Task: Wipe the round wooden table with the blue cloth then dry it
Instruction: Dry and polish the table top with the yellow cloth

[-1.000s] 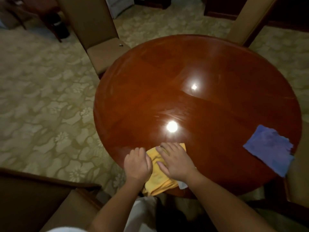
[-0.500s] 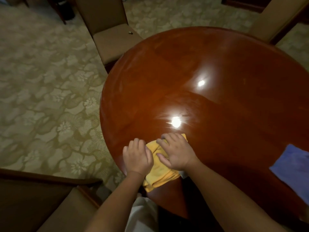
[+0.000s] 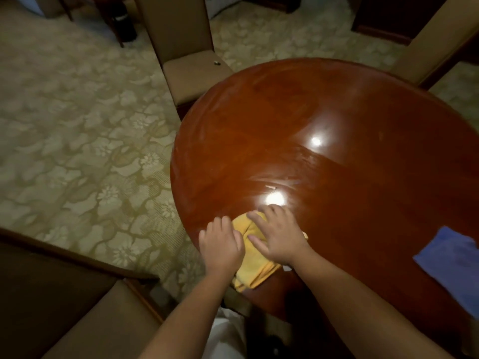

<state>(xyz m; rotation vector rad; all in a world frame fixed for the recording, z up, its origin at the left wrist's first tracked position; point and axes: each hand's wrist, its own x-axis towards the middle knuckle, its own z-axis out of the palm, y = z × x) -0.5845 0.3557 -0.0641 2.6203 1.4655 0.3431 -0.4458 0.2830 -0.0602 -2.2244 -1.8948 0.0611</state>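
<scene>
The round wooden table [image 3: 324, 120] fills the right of the head view, glossy with two light reflections. A yellow cloth [image 3: 255, 268] lies at its near left edge, one end hanging over the rim. My left hand [image 3: 221, 246] presses flat on the cloth's left part. My right hand [image 3: 278, 234] lies on its right part with fingers spread. The blue cloth [image 3: 451, 257] lies flat at the right edge of the table, apart from both hands.
A beige chair [image 3: 189, 71] stands at the table's far left, another chair [image 3: 425, 47] at the far right. A brown armchair [image 3: 64, 301] sits near left. Patterned carpet [image 3: 77, 138] covers the floor. A small light speck [image 3: 271, 187] lies on the table.
The view has swung left, so the table and blue cloth sit further right. Both hands stay pressed on the yellow cloth at the near edge, shifted slightly.
</scene>
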